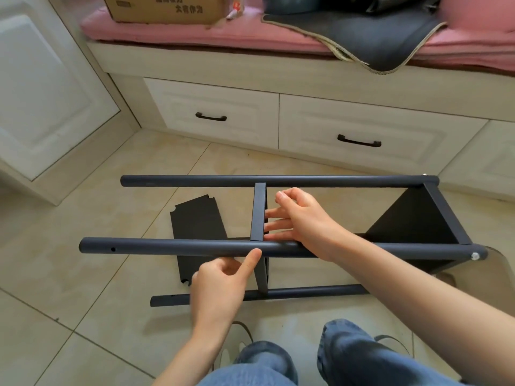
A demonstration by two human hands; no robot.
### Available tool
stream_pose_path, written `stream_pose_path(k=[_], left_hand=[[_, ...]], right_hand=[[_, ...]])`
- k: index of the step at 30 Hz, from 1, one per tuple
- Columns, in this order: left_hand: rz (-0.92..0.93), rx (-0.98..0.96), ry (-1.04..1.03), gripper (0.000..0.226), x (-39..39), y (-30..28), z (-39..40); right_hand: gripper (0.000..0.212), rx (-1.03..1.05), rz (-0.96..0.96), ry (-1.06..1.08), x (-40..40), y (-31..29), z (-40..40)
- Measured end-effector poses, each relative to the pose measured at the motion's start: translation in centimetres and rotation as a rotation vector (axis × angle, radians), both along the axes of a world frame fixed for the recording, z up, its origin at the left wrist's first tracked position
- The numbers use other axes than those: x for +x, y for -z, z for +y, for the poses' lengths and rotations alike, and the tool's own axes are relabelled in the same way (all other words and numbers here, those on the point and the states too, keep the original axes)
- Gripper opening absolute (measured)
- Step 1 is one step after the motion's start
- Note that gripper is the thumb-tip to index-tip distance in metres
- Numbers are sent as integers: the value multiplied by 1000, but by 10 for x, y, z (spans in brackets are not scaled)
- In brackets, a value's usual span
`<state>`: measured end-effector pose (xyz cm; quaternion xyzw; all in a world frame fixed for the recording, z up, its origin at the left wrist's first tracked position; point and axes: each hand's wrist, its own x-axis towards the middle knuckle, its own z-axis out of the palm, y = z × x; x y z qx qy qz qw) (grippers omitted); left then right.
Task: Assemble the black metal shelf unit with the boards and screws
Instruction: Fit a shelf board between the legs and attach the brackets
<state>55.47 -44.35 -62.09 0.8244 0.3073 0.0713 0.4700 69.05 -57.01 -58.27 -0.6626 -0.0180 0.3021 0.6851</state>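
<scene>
Beige tile floor point(111, 316); white drawers point(278, 123) under pink-cushioned bench point(223, 34), cardboard box point(164, 8) on top, cut off by upper edge. Shelf frame point(278, 181) lies on its side on floor before my knees, tubes running left-right, closed end right. Loose black board point(199, 218) flat beneath, partly hidden. My right hand point(301, 215): fingers straight, pressing against upright board point(258, 211). My left hand point(220, 285): forefinger touches near tube point(167, 246), other fingers curled; anything pinched, cannot tell.
</scene>
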Motion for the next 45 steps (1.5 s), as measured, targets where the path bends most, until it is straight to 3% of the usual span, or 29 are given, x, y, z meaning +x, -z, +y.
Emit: stream_pose_path(k=[3, 7, 10, 12, 16, 20, 25, 29, 32, 40, 45], left_hand=[[33, 563, 70, 71, -3, -7, 5], [-279, 934, 185, 56, -3, -21, 14], [-428, 1113, 390, 47, 9, -27, 28], [-356, 1055, 528, 55, 19, -34, 37], [37, 913, 788, 92, 37, -50, 49], [228, 729, 969, 93, 45, -44, 59], [140, 523, 966, 94, 36, -34, 63], [110, 567, 950, 95, 31, -28, 66], [72, 650, 985, 96, 33, -26, 69], [-135, 1010, 1225, 97, 75, -46, 74], [-262, 1113, 1496, 82, 102, -45, 69]], right_hand=[[16, 3, 3, -14, 0, 1, -1], [16, 2, 10, -34, -1, 1, -2], [16, 2, 22, -59, -1, 0, -4], [16, 13, 29, -82, -1, 0, -7], [15, 44, 45, -125, -2, 3, -10], [19, 51, 77, -175, -2, 7, -14], [17, -24, 2, -99, 6, 5, -14], [13, -171, -390, 18, 18, -3, -14], [3, -303, -707, 20, 27, -6, -13], [21, -699, -1159, -144, 49, -6, 12], [26, -918, -1212, -245, 64, 1, 25]])
